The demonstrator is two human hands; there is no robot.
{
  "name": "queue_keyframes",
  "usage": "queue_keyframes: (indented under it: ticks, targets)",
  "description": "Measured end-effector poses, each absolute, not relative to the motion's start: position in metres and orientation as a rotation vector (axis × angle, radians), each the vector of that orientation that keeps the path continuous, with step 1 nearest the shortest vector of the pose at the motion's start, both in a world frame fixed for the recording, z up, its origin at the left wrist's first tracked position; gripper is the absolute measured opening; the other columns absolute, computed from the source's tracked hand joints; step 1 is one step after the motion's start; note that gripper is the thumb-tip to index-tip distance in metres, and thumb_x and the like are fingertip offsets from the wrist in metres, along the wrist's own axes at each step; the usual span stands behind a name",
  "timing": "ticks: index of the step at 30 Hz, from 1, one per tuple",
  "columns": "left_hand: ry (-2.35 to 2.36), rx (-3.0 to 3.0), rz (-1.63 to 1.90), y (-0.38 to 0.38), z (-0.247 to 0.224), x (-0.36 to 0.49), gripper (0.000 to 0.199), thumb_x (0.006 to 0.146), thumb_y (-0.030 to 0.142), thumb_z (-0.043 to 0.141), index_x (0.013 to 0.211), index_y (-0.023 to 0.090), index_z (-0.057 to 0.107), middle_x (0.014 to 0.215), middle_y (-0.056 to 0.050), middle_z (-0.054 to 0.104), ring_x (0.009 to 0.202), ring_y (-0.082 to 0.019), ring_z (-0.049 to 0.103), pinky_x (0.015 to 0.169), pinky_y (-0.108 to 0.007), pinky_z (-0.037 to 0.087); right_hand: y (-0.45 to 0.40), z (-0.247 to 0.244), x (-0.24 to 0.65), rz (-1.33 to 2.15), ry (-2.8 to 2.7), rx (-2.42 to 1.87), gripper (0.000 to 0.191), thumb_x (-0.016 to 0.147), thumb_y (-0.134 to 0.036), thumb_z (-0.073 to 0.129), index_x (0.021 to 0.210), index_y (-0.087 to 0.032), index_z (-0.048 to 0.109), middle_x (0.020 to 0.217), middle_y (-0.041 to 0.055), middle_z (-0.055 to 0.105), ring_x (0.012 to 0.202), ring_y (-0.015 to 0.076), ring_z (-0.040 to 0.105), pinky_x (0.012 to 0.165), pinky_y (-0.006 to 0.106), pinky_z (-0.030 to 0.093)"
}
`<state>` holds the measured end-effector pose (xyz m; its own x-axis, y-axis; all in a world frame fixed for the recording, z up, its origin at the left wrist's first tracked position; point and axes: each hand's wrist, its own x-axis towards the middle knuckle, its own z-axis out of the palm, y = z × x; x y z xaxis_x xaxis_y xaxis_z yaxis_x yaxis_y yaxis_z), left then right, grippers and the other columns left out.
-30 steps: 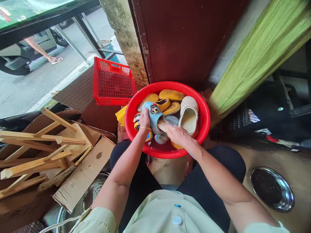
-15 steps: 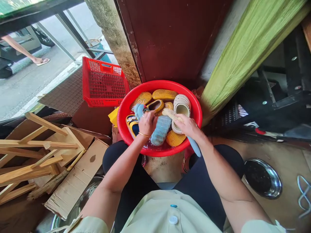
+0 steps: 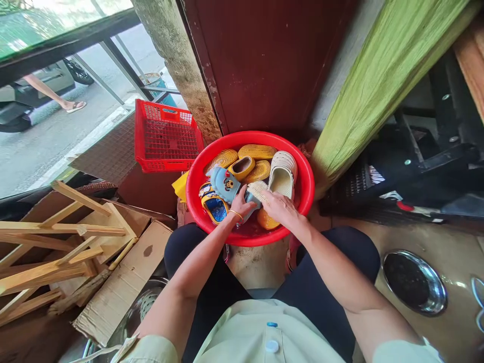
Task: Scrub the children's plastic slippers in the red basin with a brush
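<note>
A light blue clog (image 3: 224, 182) with a cartoon dog badge lies toe to the left in the red basin (image 3: 192, 174). My left hand (image 3: 241, 202) is closed at a light blue clog, partly covering it. My right hand (image 3: 279, 205) grips a scrubbing brush (image 3: 257, 190), its pale bristles against the blue surface between my hands. Close by lie a beige clog (image 3: 283, 174), a small yellow clog (image 3: 242, 167), several upturned yellow soles (image 3: 257, 151) and a navy-and-yellow clog (image 3: 215, 207). Some water shows in the basin.
A red plastic crate (image 3: 170, 141) stands at the basin's back left. Wooden stool legs (image 3: 75, 227) and cardboard (image 3: 124, 282) lie at left. A steel dish (image 3: 414, 282) rests on the floor at right. A green curtain (image 3: 363, 111) hangs beside a dark red door (image 3: 264, 65).
My left hand has moved right and down, and the badge of the blue clog now shows. The upturned blue sole is now largely covered. My right hand with the brush has shifted slightly left.
</note>
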<state>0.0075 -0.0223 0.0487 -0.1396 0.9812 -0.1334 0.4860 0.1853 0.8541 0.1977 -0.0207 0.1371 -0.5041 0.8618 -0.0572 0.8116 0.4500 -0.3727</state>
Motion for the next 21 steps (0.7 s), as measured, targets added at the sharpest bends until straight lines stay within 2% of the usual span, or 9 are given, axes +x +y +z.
queue_keyframes:
  ticks: [3, 8, 11, 14, 16, 18, 21]
  targets:
    - [1.468, 1.160, 1.138, -0.016, 0.060, -0.004, 0.068, 0.065, 0.032, 0.077, 0.130, 0.018, 0.066, 0.122, -0.008, 0.073, 0.120, -0.031, 0.064, 0.110, -0.045, 0.047, -0.023, 0.142, 0.205, 0.519, -2.562, -1.348, 0.051, 0.100, -0.028, 0.043, 0.149, -0.029, 0.055, 0.117, 0.0077, 0.076, 0.098, 0.0238, 0.073, 0.086, 0.032, 0.056]
    - [1.259, 0.763, 1.172, -0.013, 0.087, -0.020, 0.074, 0.064, 0.036, 0.076, 0.135, 0.022, 0.063, 0.105, -0.004, 0.075, 0.092, -0.026, 0.070, 0.087, -0.040, 0.057, -0.001, 0.136, 0.209, 0.452, -2.348, -1.578, 0.051, 0.101, -0.030, 0.042, 0.150, -0.021, 0.054, 0.121, 0.0130, 0.075, 0.104, 0.0263, 0.072, 0.091, 0.035, 0.055]
    - [1.244, 0.745, 1.214, -0.016, 0.095, -0.023, 0.074, 0.063, 0.036, 0.074, 0.134, 0.021, 0.063, 0.101, -0.003, 0.075, 0.088, -0.024, 0.070, 0.086, -0.037, 0.057, 0.012, 0.128, 0.202, 0.524, -2.190, -1.663, 0.053, 0.100, -0.030, 0.043, 0.150, -0.018, 0.054, 0.123, 0.0150, 0.075, 0.108, 0.0276, 0.071, 0.094, 0.037, 0.054]
    - [1.281, 0.886, 1.317, -0.020, 0.100, -0.023, 0.072, 0.065, 0.037, 0.070, 0.135, 0.021, 0.062, 0.110, -0.004, 0.074, 0.097, -0.025, 0.069, 0.091, -0.038, 0.056, 0.015, 0.126, 0.193, 0.710, -1.999, -1.630, 0.053, 0.097, -0.036, 0.048, 0.145, -0.016, 0.057, 0.115, 0.0143, 0.076, 0.098, 0.0265, 0.073, 0.085, 0.036, 0.058]
    - [1.339, 1.054, 1.335, -0.021, 0.105, -0.023, 0.075, 0.067, 0.038, 0.069, 0.139, 0.021, 0.059, 0.122, -0.007, 0.072, 0.110, -0.029, 0.067, 0.096, -0.040, 0.055, 0.012, 0.127, 0.188, 0.977, -1.846, -1.573, 0.057, 0.096, -0.044, 0.049, 0.146, -0.017, 0.055, 0.097, 0.0091, 0.077, 0.074, 0.0215, 0.072, 0.066, 0.031, 0.059]
    - [1.403, 1.248, 1.281, -0.021, 0.110, -0.025, 0.086, 0.067, 0.040, 0.072, 0.148, 0.023, 0.051, 0.138, -0.009, 0.065, 0.125, -0.032, 0.061, 0.103, -0.042, 0.052, 0.008, 0.129, 0.185, 1.245, -1.687, -1.484, 0.063, 0.093, -0.051, 0.050, 0.148, -0.019, 0.051, 0.079, 0.0014, 0.071, 0.051, 0.0151, 0.062, 0.047, 0.025, 0.051]
    - [1.477, 1.459, 1.232, -0.021, 0.115, -0.026, 0.107, 0.066, 0.040, 0.079, 0.161, 0.026, 0.032, 0.152, -0.009, 0.055, 0.138, -0.032, 0.053, 0.111, -0.043, 0.049, 0.005, 0.132, 0.185, 1.405, -1.578, -1.340, 0.069, 0.090, -0.057, 0.053, 0.149, -0.021, 0.049, 0.073, -0.0033, 0.066, 0.041, 0.0106, 0.052, 0.039, 0.021, 0.044]
